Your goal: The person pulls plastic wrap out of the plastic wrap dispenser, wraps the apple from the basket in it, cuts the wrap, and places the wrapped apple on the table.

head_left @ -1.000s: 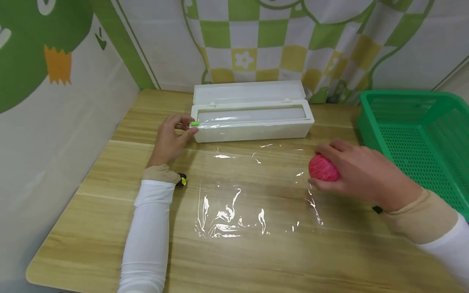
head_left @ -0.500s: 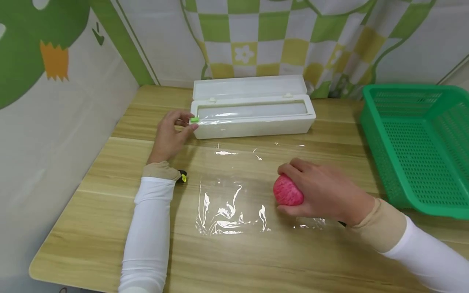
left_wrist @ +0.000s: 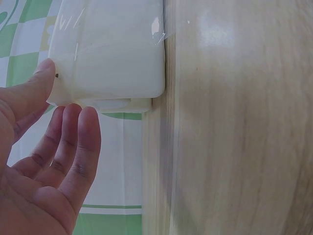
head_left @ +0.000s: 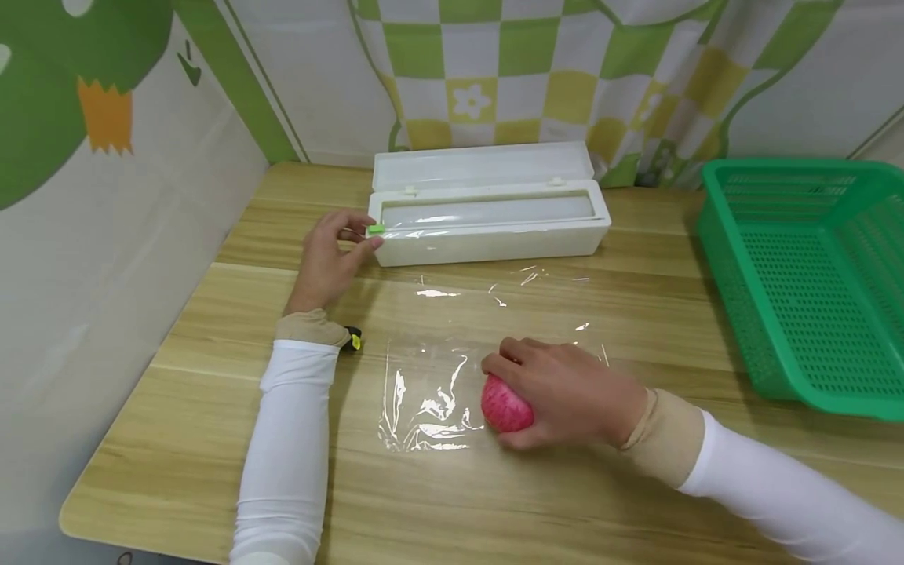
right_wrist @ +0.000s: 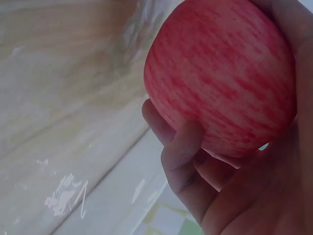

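My right hand (head_left: 568,392) grips a red apple (head_left: 504,406) over the front part of a clear sheet of cling film (head_left: 427,384). In the right wrist view, the fingers curl round the streaked apple (right_wrist: 220,73), with shiny film beside it. The sheet runs forward from a white cling film box (head_left: 487,248), whose lid (head_left: 483,166) stands up at the back. At the box's left end, my left hand (head_left: 326,263) pinches the corner beside a green slider (head_left: 377,229). The left wrist view shows its thumb and fingers at the edge of the box (left_wrist: 112,54).
A green plastic basket (head_left: 752,314) stands at the right of the wooden table (head_left: 184,400). Behind the box hangs a checked curtain (head_left: 526,63), and a printed wall covering (head_left: 141,235) borders the left side. A roll of film (head_left: 487,212) lies inside the box.
My right hand has carried the apple leftward and toward the front, from the sheet's right edge to over its front part. My left hand stays at the box corner.
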Demonstrator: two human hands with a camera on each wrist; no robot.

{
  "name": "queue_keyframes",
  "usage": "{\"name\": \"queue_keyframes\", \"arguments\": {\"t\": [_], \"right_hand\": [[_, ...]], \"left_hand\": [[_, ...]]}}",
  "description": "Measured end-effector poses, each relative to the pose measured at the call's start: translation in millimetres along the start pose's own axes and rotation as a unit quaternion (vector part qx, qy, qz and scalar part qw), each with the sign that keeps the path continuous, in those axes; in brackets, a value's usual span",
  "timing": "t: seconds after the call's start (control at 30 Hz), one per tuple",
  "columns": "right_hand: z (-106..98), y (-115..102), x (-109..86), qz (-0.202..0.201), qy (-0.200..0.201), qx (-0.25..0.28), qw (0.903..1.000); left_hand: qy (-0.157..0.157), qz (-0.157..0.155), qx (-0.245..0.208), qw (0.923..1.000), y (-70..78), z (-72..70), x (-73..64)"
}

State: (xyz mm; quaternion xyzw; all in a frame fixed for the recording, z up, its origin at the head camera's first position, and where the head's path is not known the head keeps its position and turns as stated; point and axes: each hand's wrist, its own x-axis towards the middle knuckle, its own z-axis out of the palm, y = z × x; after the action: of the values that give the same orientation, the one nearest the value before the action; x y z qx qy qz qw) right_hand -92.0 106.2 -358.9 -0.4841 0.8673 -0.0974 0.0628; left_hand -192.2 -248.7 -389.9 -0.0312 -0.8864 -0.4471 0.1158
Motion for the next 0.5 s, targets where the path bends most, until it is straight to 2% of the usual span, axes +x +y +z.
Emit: {"name": "queue_keyframes", "arguments": {"t": [0.33,0.5], "right_hand": [[11.9,-5.7,7.3,-0.015,0.001,-0.031,0.9994],[20.0,-7.6,7.9,-0.030,0.013,-0.085,0.9959]], "left_hand": [[0.001,-0.003,0.000,1.0000,1.1,0.0,0.0],[0.003,-0.002,0.002,1.0000,0.4,0.1,0.4]]}}
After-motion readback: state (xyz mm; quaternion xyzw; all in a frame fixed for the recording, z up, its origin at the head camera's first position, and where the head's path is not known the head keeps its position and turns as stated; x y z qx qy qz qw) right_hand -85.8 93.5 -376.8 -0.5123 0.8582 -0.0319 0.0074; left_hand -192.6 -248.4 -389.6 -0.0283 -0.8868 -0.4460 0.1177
